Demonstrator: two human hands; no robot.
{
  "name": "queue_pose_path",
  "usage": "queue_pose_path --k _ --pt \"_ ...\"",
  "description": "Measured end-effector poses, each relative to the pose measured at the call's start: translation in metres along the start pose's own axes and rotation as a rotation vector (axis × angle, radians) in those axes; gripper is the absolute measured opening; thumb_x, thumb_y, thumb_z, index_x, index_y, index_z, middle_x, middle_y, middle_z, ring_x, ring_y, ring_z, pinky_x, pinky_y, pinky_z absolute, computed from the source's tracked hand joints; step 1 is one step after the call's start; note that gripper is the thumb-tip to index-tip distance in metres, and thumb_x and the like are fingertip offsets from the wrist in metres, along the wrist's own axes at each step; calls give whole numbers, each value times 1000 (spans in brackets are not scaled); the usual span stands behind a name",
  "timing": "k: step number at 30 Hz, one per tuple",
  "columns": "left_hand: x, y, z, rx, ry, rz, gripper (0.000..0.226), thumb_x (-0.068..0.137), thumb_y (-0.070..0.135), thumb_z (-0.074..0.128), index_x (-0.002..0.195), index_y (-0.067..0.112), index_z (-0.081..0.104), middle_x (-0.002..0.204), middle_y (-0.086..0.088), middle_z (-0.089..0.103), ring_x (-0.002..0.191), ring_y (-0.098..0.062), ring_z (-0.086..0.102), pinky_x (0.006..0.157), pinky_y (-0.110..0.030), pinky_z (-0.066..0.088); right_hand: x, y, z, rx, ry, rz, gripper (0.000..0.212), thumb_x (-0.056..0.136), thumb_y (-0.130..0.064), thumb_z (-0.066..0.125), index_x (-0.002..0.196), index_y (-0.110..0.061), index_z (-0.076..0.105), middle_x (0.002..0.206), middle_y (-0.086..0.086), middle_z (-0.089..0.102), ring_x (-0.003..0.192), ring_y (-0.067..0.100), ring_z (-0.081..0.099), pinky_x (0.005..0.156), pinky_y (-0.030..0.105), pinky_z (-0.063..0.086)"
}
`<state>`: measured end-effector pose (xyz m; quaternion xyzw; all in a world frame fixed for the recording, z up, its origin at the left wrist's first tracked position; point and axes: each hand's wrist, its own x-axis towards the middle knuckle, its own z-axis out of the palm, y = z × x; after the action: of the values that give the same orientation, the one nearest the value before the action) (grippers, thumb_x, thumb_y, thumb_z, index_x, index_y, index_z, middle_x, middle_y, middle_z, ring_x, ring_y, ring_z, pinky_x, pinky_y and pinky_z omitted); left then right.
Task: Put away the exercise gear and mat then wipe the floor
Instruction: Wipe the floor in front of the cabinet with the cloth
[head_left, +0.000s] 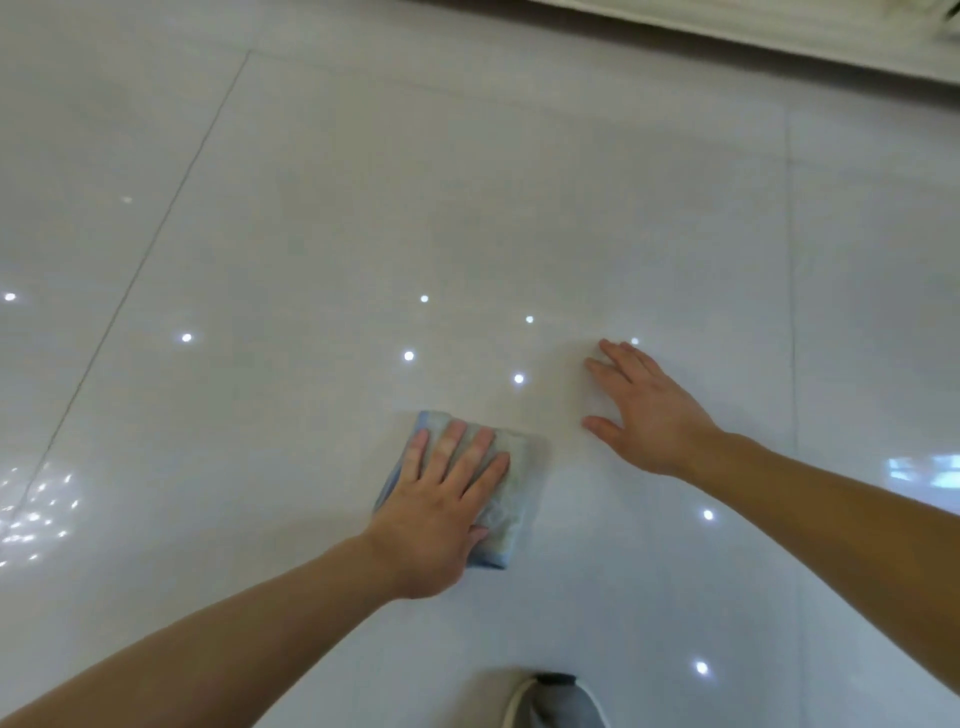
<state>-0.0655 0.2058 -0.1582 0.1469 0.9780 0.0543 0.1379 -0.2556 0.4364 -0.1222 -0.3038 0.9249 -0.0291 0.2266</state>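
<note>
The floor (363, 208) fills nearly my whole head view: glossy white tiles with thin grey grout lines, one running diagonally down the left side and another nearly straight down the right. Small bright spots of reflected light dot the tiles around the middle, and a scatter of them glitters at the left edge.

A folded cleaning cloth (511, 491), pale grey-green with a light blue edge, lies flat on the floor a little below centre. My left hand (441, 514) lies on top of it, palm down, fingers stretched out and slightly spread, pressing it against the tile. The hand is flat and open rather than curled around the cloth; the thumb rests at the cloth's near right side.

My right hand (649, 410) is to the right of the cloth and a bit farther from me, apart from it. It is open too, fingers extended and spread, palm facing the tile, holding nothing. I cannot tell whether it touches the floor or hovers just above it.

Both bare forearms come in from the lower corners. At the bottom edge, between the arms, I see a grey shape with a white rim and a dark tip (553, 701); I cannot tell what it is. Along the top right runs a pale, blurred edge (779, 36) of some furnishing.
</note>
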Motion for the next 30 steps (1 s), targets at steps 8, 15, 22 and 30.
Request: queue_pose_path --k 8,15,22,30 --pt "9 5 1 -12 -15 33 77 83 51 42 152 18 31 160 -9 28 146 -40 24 113 -60 13 -12 22 11 33 -32 68 75 94 -53 48 154 -23 14 163 -3 2 149 17 -2 118 27 6" --pt "13 4 0 -15 -19 65 77 85 50 45 153 18 29 162 -9 24 148 -39 20 113 -62 15 -10 23 12 102 -67 103 75 94 -50 50 154 -29 11 162 -11 -5 148 10 -8 119 30 12" --pt "22 2 -6 30 -44 171 77 85 51 45 152 17 31 161 -11 24 147 -40 21 112 -62 18 -7 22 4 82 -100 97 77 94 -50 51 155 -28 10 162 -6 -4 149 14 -7 119 32 14" --pt "32 17 -10 38 -88 221 75 86 52 41 152 19 32 162 -9 23 148 -39 19 113 -62 17 -9 26 9 132 -63 83 77 93 -50 53 154 -30 10 162 -8 -2 149 14 -7 117 30 14"
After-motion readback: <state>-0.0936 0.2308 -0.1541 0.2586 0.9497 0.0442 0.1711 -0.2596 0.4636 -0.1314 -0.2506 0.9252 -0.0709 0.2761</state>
